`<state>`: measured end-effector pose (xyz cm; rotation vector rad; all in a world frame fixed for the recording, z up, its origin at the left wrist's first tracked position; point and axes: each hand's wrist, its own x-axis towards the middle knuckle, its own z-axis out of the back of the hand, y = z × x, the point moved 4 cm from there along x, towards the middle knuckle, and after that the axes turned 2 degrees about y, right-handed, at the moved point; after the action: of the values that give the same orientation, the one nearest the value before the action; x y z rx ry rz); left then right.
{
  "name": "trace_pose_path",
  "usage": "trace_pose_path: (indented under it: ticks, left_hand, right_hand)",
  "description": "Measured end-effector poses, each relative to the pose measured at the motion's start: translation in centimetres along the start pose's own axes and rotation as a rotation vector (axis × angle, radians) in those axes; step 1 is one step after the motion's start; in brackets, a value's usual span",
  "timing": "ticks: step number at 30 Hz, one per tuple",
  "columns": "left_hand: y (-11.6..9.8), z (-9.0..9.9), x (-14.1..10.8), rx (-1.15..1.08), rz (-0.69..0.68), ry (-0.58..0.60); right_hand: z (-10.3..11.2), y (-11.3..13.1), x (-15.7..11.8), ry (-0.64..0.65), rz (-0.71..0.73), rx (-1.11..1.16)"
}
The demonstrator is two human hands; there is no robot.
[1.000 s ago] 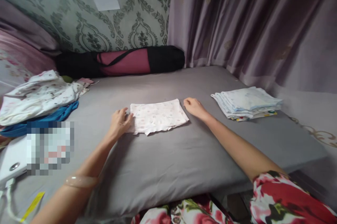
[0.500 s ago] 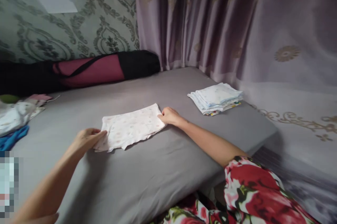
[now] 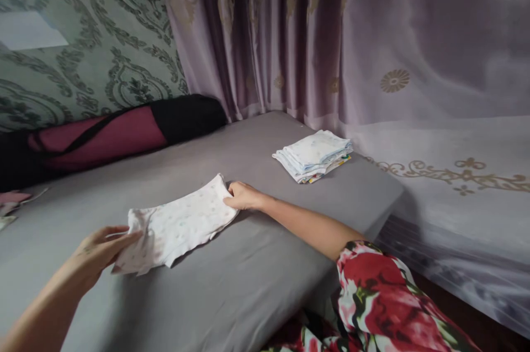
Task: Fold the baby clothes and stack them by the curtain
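Observation:
A white garment with small pale dots (image 3: 182,225), folded into a long strip, is stretched between my two hands just over the grey bed sheet. My left hand (image 3: 99,250) pinches its near left end between thumb and fingers. At the far right end, my right hand (image 3: 244,196) grips the other edge, fingers closed on the cloth. The middle of the cloth sags slightly. To the right of my right hand lies a stack of folded white cloths (image 3: 317,153), with some coloured print showing at its bottom.
The grey bed (image 3: 256,252) ends at a front right edge. A long black and maroon bag (image 3: 111,134) lies along the patterned wall. Purple curtains (image 3: 281,37) hang behind the bed. Part of a pink cloth (image 3: 14,197) shows at the left edge.
The view has swung to the right, so most of the loose clothes at left are out of sight. The garment now looks lifted a little off the bed, its ends still in my hands.

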<state>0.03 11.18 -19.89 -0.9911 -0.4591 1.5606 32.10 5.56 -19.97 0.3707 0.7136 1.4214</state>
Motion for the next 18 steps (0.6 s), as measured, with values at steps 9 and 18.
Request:
trace_pose_path:
  ticks: [9,18]
  left_hand:
    - [-10.5,-2.4,-3.0,-0.326,-0.059,0.174]
    - [-20.6,-13.4,-2.8,-0.387,-0.382,0.327]
  right_hand:
    - [5.8,-3.9,-2.4,-0.035,-0.047,0.513]
    - [18.2,-12.0,-7.9,-0.320,-0.212,0.497]
